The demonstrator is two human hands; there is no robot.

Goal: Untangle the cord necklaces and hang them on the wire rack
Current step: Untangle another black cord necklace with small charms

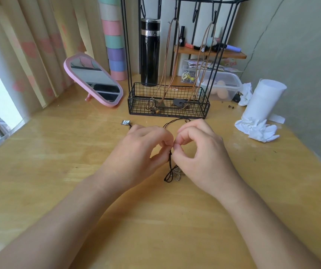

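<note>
A tangle of black cord necklaces lies on the wooden table in front of the black wire rack. My left hand and my right hand meet over it, and both pinch the black cord at one spot between thumb and fingertips. Below that spot a loop of cord and a small silver pendant hang down to the table. Another small square pendant lies left of the hands. Two brown cord necklaces hang from the rack's hooks, their pendants resting in its basket.
A pink mirror stands at the left. A black flask sits behind the rack. A clear plastic box, a paper roll and crumpled tissue are on the right. A few beads lie near the box.
</note>
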